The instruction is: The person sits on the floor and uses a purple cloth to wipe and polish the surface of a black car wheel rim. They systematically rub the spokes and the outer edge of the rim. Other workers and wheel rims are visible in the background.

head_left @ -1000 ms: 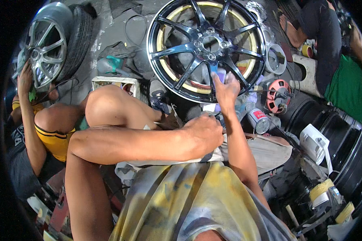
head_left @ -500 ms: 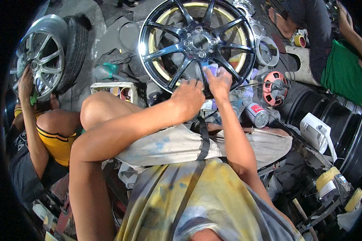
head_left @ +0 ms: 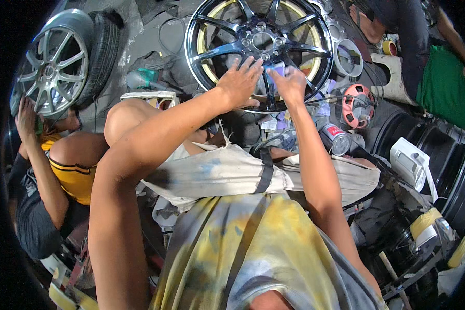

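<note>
Grey concrete floor [head_left: 139, 46], stained and littered with cables and scraps, is carrying everything in this cramped workshop. Lying flat on it at the far edge of the view is a glossy black multi-spoke alloy wheel rim with a yellow-lined barrel [head_left: 261, 49]. The person's left hand [head_left: 240, 82] is resting on the rim's near spokes with fingers spread, gripping nothing. The right hand [head_left: 290, 82] is pressing a small pale purple pad [head_left: 278, 68] against a spoke just beside the left hand, fingers curled over it.

Just right of the rim, a red and grey power tool [head_left: 357, 103] and a red-labelled spray can [head_left: 335, 138] are lying on the floor. A white plastic ring [head_left: 349, 58] is sitting near the rim's right side. Black tyres [head_left: 439, 155] are stacking up along the right edge, with a white plastic container [head_left: 411, 161] resting on them.

At the left edge, a silver spoked wheel with its black tyre [head_left: 62, 59] is leaning upright, and another person in a yellow and black top [head_left: 75, 175] is crouching beside it with one hand on it. A third person in a green garment [head_left: 444, 88] is sitting at the far right corner.
</note>
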Action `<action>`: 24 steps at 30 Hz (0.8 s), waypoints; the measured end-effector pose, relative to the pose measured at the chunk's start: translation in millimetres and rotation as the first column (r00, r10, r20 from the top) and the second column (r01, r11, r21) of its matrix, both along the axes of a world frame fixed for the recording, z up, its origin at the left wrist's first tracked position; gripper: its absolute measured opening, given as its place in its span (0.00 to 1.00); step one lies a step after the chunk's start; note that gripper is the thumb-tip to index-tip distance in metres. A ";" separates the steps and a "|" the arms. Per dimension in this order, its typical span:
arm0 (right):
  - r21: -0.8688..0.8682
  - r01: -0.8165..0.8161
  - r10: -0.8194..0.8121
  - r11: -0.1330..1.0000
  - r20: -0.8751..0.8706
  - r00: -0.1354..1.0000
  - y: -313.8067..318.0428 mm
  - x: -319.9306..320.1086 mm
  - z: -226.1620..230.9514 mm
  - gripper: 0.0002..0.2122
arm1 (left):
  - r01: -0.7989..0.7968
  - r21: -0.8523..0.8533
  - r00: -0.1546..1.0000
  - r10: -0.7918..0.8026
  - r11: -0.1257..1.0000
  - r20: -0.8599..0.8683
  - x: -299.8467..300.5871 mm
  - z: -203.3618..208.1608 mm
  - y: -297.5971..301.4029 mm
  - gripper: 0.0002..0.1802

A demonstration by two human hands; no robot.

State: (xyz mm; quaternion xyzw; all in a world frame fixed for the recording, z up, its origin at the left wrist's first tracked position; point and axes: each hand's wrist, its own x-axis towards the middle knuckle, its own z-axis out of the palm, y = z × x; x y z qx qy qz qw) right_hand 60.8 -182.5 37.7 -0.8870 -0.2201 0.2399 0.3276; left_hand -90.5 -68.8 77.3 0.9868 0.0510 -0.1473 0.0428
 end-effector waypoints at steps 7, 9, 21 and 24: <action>0.058 0.047 -0.040 0.997 -0.122 0.992 -27.5 -8.0 -1.7 0.20 | -0.043 0.006 0.999 0.043 0.999 0.009 0.4 -12.1 6.5 0.61; 0.010 -0.026 0.026 1.000 0.022 0.999 -11.0 -1.7 0.9 0.19 | -0.017 0.039 0.999 0.015 0.999 0.040 -1.9 -14.4 9.4 0.63; -0.063 -0.030 0.005 0.998 -0.359 0.933 -124.0 67.6 56.1 0.20 | -0.056 0.018 0.998 0.055 0.998 0.026 14.0 -22.3 9.8 0.66; -0.087 0.056 -0.087 0.995 -0.402 0.911 -166.8 83.1 47.6 0.19 | 0.032 0.062 0.997 -0.036 0.998 0.063 6.1 -14.7 -10.3 0.67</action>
